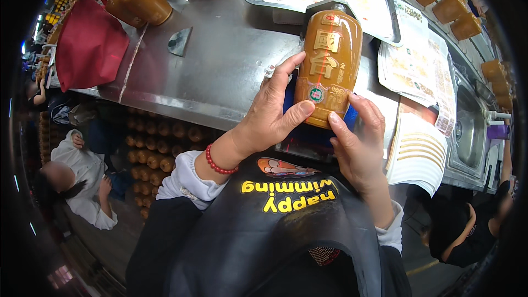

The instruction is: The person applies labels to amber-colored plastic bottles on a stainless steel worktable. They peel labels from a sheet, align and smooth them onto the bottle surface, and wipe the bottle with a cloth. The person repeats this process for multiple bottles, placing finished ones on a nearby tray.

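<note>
An amber-brown bottle [330, 62] with raised gold characters lies on its back on a stand, its neck pointing away from me. A small round green-and-white sticker [317, 93] is on its lower left front. My left hand [274, 111] rests on the bottle's left edge, with the thumb beside the sticker and a red bead bracelet at the wrist. My right hand [359, 140] touches the lower right edge and base with its fingertips. Blue parts of the stand show under the bottle.
Behind the bottle, a metal tray [398, 29] bears label sheets. More label sheets [408, 62] and stacked white strips [418, 148] lie right, before a sink [468, 132]. Brown bottles [144, 2] and red cloth [90, 49] stand left on the steel table [198, 78]. Other people are on both sides.
</note>
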`<state>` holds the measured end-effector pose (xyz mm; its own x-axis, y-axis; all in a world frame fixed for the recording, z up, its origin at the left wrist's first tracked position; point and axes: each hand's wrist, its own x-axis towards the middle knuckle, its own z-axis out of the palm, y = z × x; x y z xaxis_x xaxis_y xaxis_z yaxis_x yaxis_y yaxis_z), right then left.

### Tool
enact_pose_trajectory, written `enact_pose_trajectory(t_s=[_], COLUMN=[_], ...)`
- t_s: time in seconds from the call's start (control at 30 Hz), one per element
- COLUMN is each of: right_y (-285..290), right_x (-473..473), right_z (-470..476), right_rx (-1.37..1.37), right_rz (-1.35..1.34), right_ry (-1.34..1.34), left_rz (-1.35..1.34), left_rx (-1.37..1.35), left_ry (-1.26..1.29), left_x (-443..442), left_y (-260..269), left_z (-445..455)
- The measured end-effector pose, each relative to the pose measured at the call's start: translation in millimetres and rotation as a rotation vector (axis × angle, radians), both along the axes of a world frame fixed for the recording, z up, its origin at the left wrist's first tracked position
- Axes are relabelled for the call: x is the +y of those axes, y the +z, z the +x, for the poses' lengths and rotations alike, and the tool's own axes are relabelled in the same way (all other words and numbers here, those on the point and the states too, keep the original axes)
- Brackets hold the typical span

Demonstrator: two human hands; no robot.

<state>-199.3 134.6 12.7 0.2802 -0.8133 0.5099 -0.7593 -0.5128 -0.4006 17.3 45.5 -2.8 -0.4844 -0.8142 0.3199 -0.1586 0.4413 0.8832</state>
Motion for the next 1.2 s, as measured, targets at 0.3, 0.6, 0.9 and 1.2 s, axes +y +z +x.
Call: enact_pose_trajectory(t_s=[0.3, 0.6, 0.9, 1.2], right_y=[1.6, 6.5, -21.4, -18.4], right_x=[2.6, -34.7, -24.8, -11.5], right_z=[-1.9, 5.3, -12.7, -18.1], right_rx=[-0.287, -0.648, -0.695, -1.192], right_rz=[0.012, 0.23, 0.201, 0.385], right_ry=[-0.078, -0.281, -0.396, -0.276], left_rz=[-0.152, -0.488, -0.407, -0.917], left_rx=[-0.127, -0.358, -0.331, -0.56], left_ry=[-0.04, 0.104, 0.063, 0.002], left_x=[0.4, 10.0, 4.1, 6.0], left_y=[3.3, 2.9, -17.1, 29.8], left_z=[9.4, -2.1, 4.6, -19.2])
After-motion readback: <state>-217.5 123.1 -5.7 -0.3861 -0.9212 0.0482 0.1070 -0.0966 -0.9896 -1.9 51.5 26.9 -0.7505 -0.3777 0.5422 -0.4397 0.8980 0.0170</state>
